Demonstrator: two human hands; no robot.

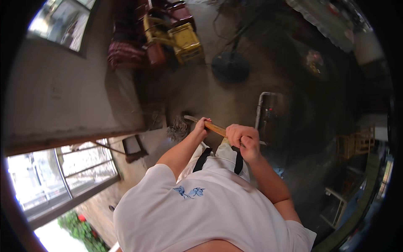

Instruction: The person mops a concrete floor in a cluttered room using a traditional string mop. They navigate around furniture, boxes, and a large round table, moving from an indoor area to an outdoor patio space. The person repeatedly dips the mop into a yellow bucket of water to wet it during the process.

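Note:
A mop's wooden handle [216, 128] slants across in front of my body, lower at its right end. My left hand [202, 126] is closed around it toward the left, thumb and fingers wrapped on the wood. Farther right, my right hand [244, 140] grips it near its end, the fingers curled into a fist. The grey string mop head [179, 128] rests on the floor by the handle's left end, left of my left hand. How the strings join the handle is too blurred to make out.
A yellow chair [185, 40] stands among dark red seats at the far left. Ahead is a round black stand base [230, 67]. A metal-framed object [261, 111] stands right of my hands, and a small wooden stool [134, 150] is at left by the doorway.

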